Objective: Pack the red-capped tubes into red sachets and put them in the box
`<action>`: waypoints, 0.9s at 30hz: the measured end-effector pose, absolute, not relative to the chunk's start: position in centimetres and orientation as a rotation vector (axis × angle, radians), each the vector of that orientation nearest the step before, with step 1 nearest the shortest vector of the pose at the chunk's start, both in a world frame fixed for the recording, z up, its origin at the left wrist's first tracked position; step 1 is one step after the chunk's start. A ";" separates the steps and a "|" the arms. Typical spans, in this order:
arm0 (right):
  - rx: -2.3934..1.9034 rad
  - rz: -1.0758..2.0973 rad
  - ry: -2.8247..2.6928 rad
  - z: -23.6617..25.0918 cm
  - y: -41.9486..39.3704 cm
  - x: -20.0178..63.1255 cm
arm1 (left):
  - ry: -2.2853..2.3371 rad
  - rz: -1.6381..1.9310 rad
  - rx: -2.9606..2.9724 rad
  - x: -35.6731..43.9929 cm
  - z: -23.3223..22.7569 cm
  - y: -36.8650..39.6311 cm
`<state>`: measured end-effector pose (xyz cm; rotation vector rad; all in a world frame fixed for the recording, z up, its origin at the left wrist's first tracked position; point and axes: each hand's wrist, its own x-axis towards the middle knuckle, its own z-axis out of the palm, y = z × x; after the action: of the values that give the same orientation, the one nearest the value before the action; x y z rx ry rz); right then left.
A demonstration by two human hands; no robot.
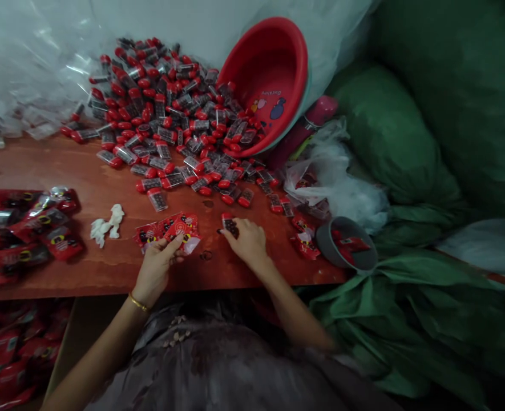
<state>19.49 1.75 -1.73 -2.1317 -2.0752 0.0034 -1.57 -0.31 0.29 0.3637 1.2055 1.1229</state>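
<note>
Mid-packing: left hand [157, 267] pinching red packets [170, 229], right hand [247, 240] gripping a capsule [230, 225]; next, likely sliding capsule toward nine o'clock into a packet.

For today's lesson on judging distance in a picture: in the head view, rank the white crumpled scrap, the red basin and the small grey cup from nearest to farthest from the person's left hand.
1. White crumpled scrap: on the table, just left of the left hand.
2. Small grey cup: off to the right, at the table's edge, beyond the right hand.
3. Red basin: tipped on its side at the back right, above the pile of red-capped tubes.
</note>
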 end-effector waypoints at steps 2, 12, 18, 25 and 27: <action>-2.175 0.055 -2.060 -2.4 1.8 17.8 | 1.216 1.128 0.346 -1.8 0.5 -0.3; -2.146 0.240 -1.889 -2.5 2.2 18.8 | 1.166 1.070 0.315 -2.0 1.2 0.0; -1.975 0.566 -1.632 -3.2 -0.2 19.6 | 1.130 1.037 0.278 -1.6 1.2 0.3; -1.379 1.001 -1.425 -2.6 -3.1 18.1 | 1.110 0.952 0.179 -1.2 1.5 0.4; -1.299 0.966 -1.470 -2.0 -3.8 17.6 | 1.105 0.931 0.178 -1.2 1.4 0.4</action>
<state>17.59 -3.77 -2.04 -1.2986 -1.4697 0.9657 -1.17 0.36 1.45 0.1782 1.1051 0.9313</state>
